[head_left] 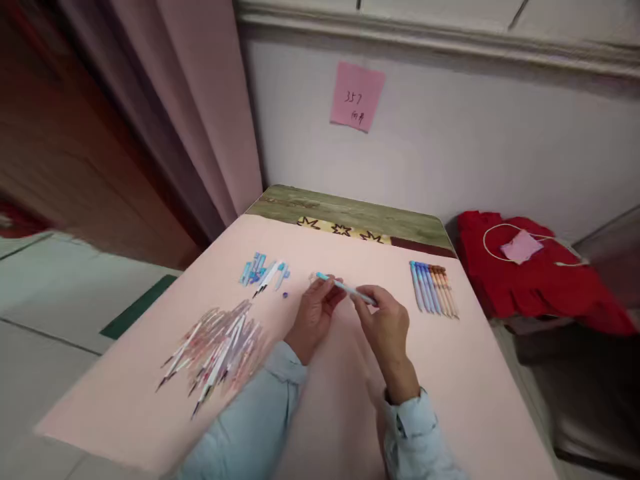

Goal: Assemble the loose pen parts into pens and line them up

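Between my two hands, above the middle of the table, is a light blue pen with a brighter blue end at the left. My left hand grips it near that blue end. The other end is pinched in the fingers of my right hand. Left of my hands lies a small pile of blue pen parts, with a small purple piece beside it. Closer to me is a loose heap of thin refills with dark tips. A row of blue and brown pens lies side by side to the right.
A pink cover lies over the table, whose green far edge meets the wall. On the wall is a pink note. Red cloth with a cord on it stands at the right; a curtain hangs at the left.
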The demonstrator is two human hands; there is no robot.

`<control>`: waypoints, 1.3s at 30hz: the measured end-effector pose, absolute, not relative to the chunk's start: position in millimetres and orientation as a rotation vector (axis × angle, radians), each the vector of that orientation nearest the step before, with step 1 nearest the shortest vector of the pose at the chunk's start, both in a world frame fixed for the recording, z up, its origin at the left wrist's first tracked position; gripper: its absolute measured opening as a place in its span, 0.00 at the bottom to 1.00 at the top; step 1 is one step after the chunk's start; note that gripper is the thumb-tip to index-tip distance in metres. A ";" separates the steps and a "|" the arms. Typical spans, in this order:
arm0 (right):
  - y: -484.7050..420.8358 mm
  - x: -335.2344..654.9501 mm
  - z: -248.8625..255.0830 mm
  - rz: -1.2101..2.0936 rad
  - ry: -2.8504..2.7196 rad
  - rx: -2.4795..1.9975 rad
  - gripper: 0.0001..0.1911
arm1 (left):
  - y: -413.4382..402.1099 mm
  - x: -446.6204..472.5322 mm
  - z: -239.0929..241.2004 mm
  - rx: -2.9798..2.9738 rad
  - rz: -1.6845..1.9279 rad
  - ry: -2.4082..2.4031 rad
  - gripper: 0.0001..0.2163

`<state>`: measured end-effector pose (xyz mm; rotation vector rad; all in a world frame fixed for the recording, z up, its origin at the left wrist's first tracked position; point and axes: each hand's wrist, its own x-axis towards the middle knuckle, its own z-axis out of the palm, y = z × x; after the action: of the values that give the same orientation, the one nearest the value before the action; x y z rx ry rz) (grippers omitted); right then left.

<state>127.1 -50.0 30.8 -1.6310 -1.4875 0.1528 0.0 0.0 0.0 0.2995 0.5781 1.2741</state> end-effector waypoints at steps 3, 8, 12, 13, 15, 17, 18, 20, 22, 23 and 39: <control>-50.7 126.6 31.4 0.162 -1.479 -1.635 0.08 | 1.3 1.5 0.0 0.295 1.282 0.565 0.08; -50.9 120.7 31.3 0.191 -1.434 -1.653 0.10 | 3.5 1.3 -4.4 0.296 1.287 0.539 0.08; -49.3 110.7 28.5 0.235 -1.405 -1.685 0.14 | 5.2 -1.5 -5.2 0.296 1.281 0.534 0.08; -49.0 108.5 27.7 0.245 -1.406 -1.708 0.15 | 5.4 -2.2 -4.7 0.293 1.274 0.537 0.08; -48.6 105.6 26.6 0.265 -1.416 -1.775 0.18 | 5.7 -3.3 -3.9 0.302 1.256 0.546 0.08; -48.6 104.8 26.2 0.302 -1.420 -1.841 0.22 | 5.8 -3.5 -4.3 0.343 1.245 0.572 0.09; -48.6 104.9 26.2 0.329 -1.418 -1.867 0.23 | 5.9 -3.3 -5.1 0.372 1.242 0.592 0.10; -48.4 105.4 26.2 0.388 -1.410 -1.911 0.25 | 6.0 -2.2 -7.2 0.417 1.236 0.636 0.11; -47.8 105.0 25.6 0.432 -1.401 -1.952 0.26 | 6.0 -0.9 -9.0 0.421 1.229 0.650 0.11; -47.5 104.4 25.1 0.444 -1.394 -1.966 0.25 | 6.0 -0.3 -9.5 0.408 1.227 0.645 0.11; -47.0 103.3 16.5 0.420 -1.305 -1.808 0.10 | 9.6 -6.3 -7.8 0.296 1.268 0.649 0.09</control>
<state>103.3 -47.0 16.5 -1.8079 -1.3053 0.4197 -6.3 9.6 -7.8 0.2961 0.6490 1.2683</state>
